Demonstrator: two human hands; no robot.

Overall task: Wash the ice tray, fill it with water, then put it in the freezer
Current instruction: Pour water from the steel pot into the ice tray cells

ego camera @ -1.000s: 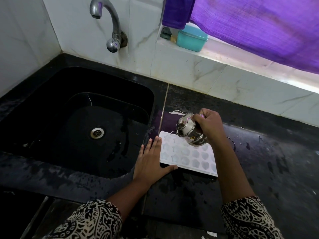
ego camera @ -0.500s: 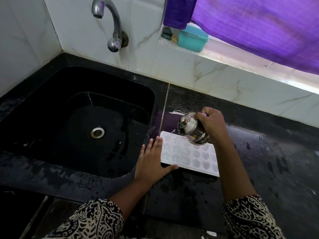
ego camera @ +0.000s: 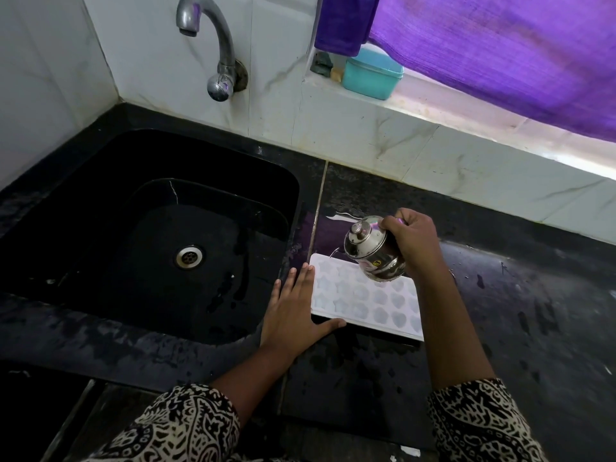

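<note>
Little has shifted in the last second: our right hand keeps its fingers curled round the handle of the small lidded steel kettle, tipped over the far left corner of the white ice tray. A thin thread of water shows at the spout. The tray lies on the black countertop just beside the sink's right rim, with our left hand flat, fingers straight, against its left edge. We judge filling is under way and the freezer step remains.
</note>
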